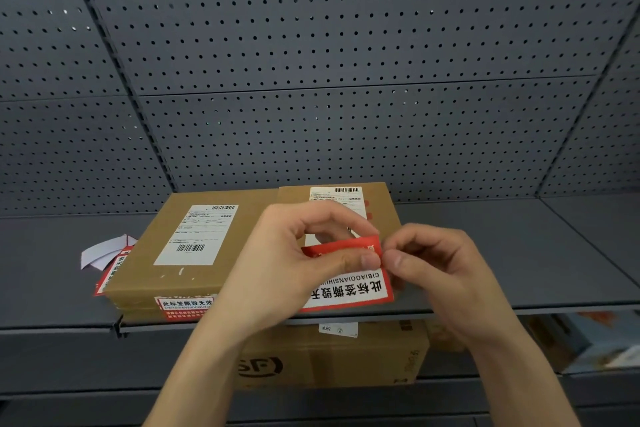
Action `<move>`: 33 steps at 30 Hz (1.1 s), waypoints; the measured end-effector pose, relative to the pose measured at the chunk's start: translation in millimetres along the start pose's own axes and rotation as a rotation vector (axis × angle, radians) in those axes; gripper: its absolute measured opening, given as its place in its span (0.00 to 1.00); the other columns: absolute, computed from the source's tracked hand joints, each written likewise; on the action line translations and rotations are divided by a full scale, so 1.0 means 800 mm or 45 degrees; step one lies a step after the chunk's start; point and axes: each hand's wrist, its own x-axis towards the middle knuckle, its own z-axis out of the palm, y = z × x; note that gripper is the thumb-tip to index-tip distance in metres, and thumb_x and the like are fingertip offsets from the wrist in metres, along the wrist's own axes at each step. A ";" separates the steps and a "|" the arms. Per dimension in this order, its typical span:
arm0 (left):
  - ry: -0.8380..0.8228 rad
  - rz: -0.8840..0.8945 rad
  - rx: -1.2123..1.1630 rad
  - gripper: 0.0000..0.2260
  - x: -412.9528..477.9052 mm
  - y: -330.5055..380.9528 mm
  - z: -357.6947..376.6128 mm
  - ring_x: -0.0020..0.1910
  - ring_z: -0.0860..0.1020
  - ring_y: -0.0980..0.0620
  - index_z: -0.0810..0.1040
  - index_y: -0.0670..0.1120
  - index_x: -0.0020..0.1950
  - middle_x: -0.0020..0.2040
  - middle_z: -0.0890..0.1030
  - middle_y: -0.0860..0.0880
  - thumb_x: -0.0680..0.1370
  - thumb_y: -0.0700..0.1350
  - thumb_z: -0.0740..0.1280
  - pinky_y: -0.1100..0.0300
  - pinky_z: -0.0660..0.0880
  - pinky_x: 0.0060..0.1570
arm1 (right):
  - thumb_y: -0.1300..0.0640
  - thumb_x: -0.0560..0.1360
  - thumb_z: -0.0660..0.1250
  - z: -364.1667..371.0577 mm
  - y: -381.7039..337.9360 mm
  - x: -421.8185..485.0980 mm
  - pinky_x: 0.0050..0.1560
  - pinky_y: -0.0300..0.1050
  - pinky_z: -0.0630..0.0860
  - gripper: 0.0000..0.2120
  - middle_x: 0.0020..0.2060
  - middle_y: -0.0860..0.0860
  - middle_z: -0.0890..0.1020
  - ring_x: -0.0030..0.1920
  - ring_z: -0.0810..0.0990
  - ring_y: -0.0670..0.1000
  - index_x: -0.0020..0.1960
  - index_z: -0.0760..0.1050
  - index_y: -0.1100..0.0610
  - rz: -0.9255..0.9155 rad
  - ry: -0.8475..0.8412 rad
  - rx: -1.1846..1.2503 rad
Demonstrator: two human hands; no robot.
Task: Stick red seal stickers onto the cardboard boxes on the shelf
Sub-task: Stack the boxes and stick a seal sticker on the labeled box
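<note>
The light here is dim, cool and even, with no hard shadows; only a soft dark band sits under the front edge of the grey metal shelf. Pinpoint glints show through holes in the grey perforated back panel, whose seams bow toward the corners. The brown cardboard box below looks soft.

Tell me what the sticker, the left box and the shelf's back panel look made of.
The sticker looks like thin printed paper or film, possibly glossy; its top edge folds over softly. The left box is matte brown cardboard, slightly scuffed. The back panel is probably grey painted sheet metal, matte, with regular punched holes.
</note>
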 end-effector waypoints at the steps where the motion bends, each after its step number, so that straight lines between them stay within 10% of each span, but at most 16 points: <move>1: -0.002 0.024 0.006 0.08 0.000 -0.001 0.000 0.40 0.85 0.54 0.90 0.55 0.47 0.39 0.89 0.55 0.69 0.51 0.80 0.67 0.78 0.44 | 0.53 0.75 0.72 0.000 -0.001 -0.001 0.38 0.38 0.79 0.06 0.36 0.51 0.86 0.37 0.84 0.47 0.43 0.86 0.52 0.005 -0.001 -0.005; 7: 0.314 0.207 0.401 0.18 -0.003 -0.005 0.008 0.62 0.80 0.52 0.87 0.60 0.54 0.54 0.83 0.61 0.68 0.63 0.81 0.57 0.75 0.61 | 0.47 0.74 0.76 0.003 0.003 -0.005 0.38 0.40 0.79 0.10 0.37 0.53 0.85 0.38 0.82 0.50 0.45 0.86 0.54 0.028 0.100 0.101; 15: 0.709 0.395 0.684 0.05 -0.022 -0.003 0.041 0.57 0.77 0.49 0.90 0.55 0.47 0.56 0.82 0.54 0.76 0.55 0.79 0.50 0.74 0.52 | 0.38 0.72 0.77 0.021 0.005 -0.007 0.44 0.41 0.82 0.20 0.42 0.53 0.85 0.43 0.82 0.50 0.49 0.86 0.54 -0.059 0.357 0.208; 21: 0.526 0.311 0.466 0.09 -0.026 0.006 0.048 0.52 0.85 0.59 0.91 0.52 0.54 0.50 0.87 0.60 0.76 0.52 0.81 0.70 0.77 0.48 | 0.40 0.71 0.78 0.033 0.002 -0.005 0.46 0.38 0.83 0.16 0.43 0.51 0.88 0.45 0.86 0.47 0.49 0.88 0.52 -0.121 0.408 0.289; 33: 0.417 0.304 0.367 0.10 -0.024 0.012 0.047 0.42 0.82 0.62 0.91 0.53 0.56 0.45 0.86 0.60 0.76 0.43 0.78 0.73 0.75 0.43 | 0.59 0.78 0.74 0.034 0.007 -0.009 0.46 0.39 0.83 0.04 0.40 0.51 0.88 0.44 0.88 0.50 0.46 0.87 0.55 -0.268 0.501 0.208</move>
